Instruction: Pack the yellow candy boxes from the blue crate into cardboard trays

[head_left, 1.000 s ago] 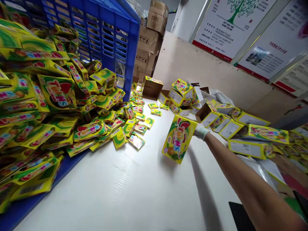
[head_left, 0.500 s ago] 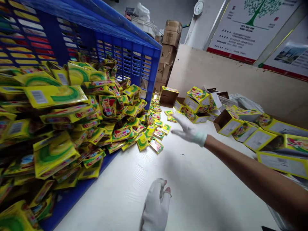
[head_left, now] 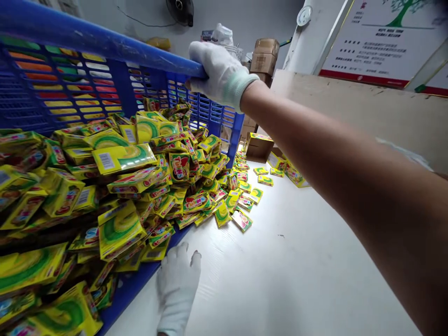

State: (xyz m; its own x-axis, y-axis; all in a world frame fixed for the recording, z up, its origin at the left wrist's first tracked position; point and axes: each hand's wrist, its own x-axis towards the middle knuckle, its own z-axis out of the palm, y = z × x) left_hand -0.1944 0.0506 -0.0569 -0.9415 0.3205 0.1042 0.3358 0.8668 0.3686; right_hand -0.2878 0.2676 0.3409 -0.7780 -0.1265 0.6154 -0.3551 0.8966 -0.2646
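Observation:
A big blue plastic crate (head_left: 105,46) lies tipped on its side on the white table (head_left: 297,280), full of small yellow and green packets (head_left: 122,158). My right hand (head_left: 220,74), in a white glove, is closed round the crate's upper rim. My left hand (head_left: 178,284), also gloved, rests against the crate's lower edge with fingers together, holding nothing I can see. Several packets (head_left: 241,196) have spilled from the crate's mouth onto the table.
Brown cardboard boxes (head_left: 264,58) are stacked behind the crate. An open carton (head_left: 259,144) and yellow display boxes (head_left: 294,175) sit at the table's far side. A beige board (head_left: 367,102) and wall posters (head_left: 381,37) stand to the right.
My right hand let go of a yellow display box, swung left and up, and gripped the crate's rim. My left hand came into view at the crate's lower edge. The view turned left.

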